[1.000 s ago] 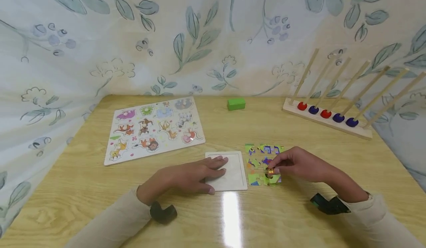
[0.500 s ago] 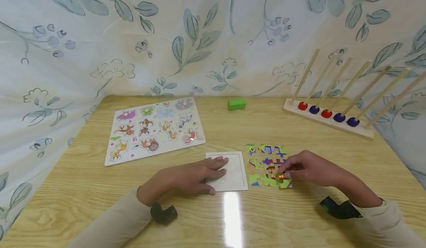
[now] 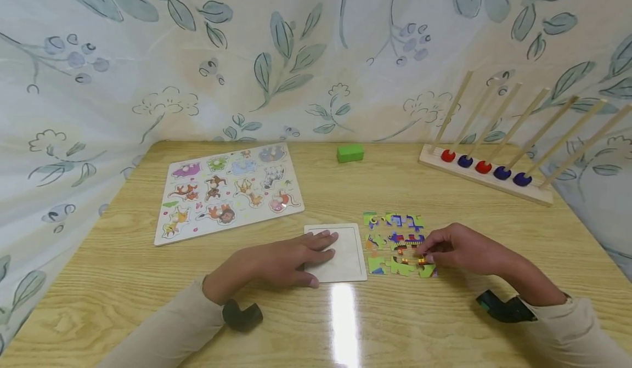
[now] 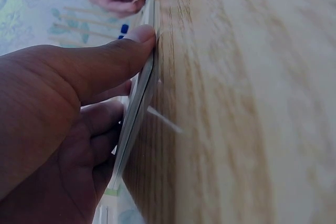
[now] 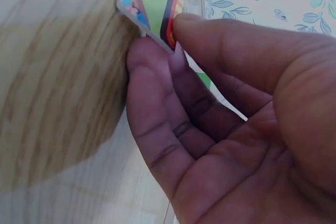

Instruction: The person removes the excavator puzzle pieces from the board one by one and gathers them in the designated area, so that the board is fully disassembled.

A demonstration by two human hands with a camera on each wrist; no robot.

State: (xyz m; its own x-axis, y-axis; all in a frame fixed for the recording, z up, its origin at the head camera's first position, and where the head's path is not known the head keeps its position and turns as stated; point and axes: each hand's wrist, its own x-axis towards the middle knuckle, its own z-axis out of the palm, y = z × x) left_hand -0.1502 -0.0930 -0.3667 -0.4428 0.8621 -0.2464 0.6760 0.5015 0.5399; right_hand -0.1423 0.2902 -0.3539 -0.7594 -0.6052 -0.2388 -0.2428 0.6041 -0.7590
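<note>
My left hand [image 3: 283, 261] lies with fingers spread on the left part of a white, square puzzle tray [image 3: 349, 247]. In the left wrist view, the thumb touches the edge of the tray [image 4: 137, 98]. My right hand [image 3: 461, 250] pinches a corner jigsaw piece [image 3: 427, 271] by its right side. The right wrist view shows the thumb on the top of this green jigsaw piece [image 5: 155, 1], with the other fingers bent at its edge. Several more jigsaw pieces [image 3: 395, 221] lie in loose rows between tray and right hand, with narrow gaps.
An animal peg puzzle board [image 3: 232, 192] lies at the back left. A green block [image 3: 350, 153] sits at the back middle. At the back right stands a wooden rack [image 3: 486, 176] with upright rods and red and blue beads. A patterned cloth [image 3: 316, 55] hangs behind the table.
My right hand has moved right, and the corner piece now lies in the bottom row, slightly apart from its neighbour. My left hand has stayed on the tray.
</note>
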